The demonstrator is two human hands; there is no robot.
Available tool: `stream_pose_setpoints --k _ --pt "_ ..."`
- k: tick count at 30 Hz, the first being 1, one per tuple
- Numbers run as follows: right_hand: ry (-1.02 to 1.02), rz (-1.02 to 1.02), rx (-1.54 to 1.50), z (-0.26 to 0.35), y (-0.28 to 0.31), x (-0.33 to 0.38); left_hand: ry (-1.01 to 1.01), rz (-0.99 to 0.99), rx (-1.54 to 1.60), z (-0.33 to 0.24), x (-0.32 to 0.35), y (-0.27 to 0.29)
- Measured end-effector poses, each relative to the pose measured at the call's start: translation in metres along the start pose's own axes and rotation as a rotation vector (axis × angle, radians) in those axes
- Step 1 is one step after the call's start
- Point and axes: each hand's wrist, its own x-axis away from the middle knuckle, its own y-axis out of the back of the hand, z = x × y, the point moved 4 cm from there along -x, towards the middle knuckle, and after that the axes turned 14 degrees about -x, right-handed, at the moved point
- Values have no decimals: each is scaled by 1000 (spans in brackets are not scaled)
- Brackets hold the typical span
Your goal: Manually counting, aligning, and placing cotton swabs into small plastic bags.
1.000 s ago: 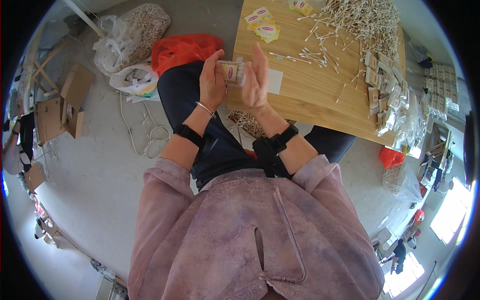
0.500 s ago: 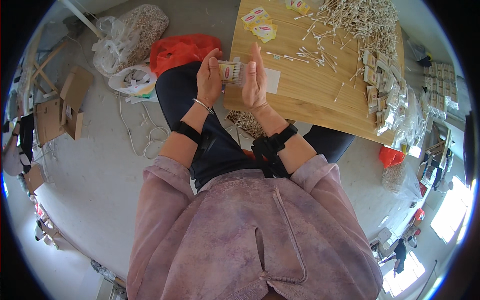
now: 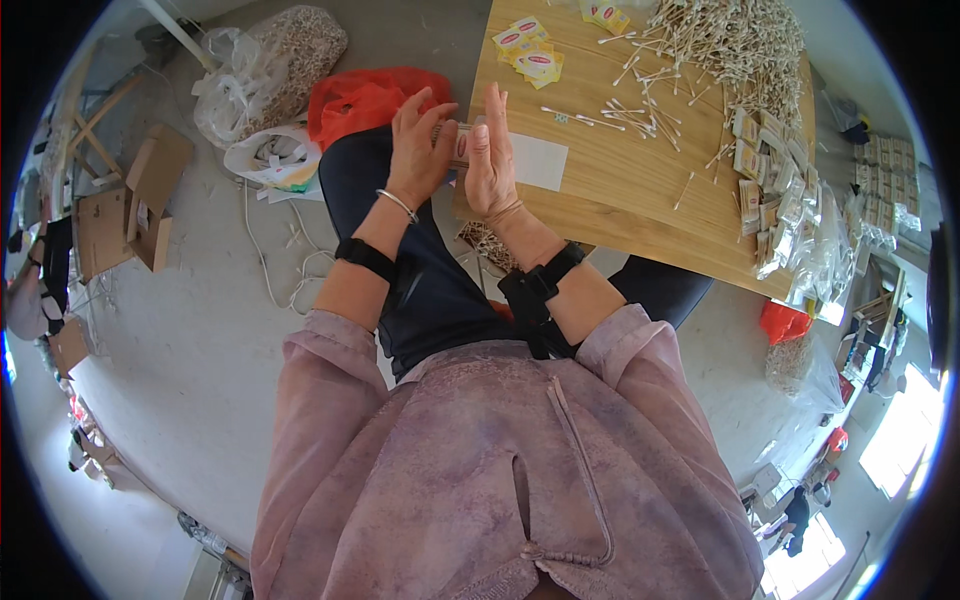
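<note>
Wooden bench point(image 3: 640, 200) strewn with cotton swabs point(image 3: 740, 45). Above its near edge, left hand point(image 3: 418, 140) and right hand point(image 3: 490, 155) press a small swab bundle point(image 3: 458, 143) between flattened, extended fingers, apparently to square its ends.

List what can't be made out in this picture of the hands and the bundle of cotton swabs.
- Bundle of cotton swabs, head view: mostly hidden between the left hand and right hand; its count and wrapping are unclear.
- Yellow labels on the table: print too small.
- Packets at the table's right edge: bent by the fisheye, contents unclear.
</note>
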Motion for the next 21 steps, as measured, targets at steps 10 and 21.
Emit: stream_pose_setpoints --k 10,21 --pt "-26 7 -14 3 -2 0 193 741 590 22 -28 -12" --pt "-4 10 36 -1 -3 -1 607 -75 411 34 8 2"
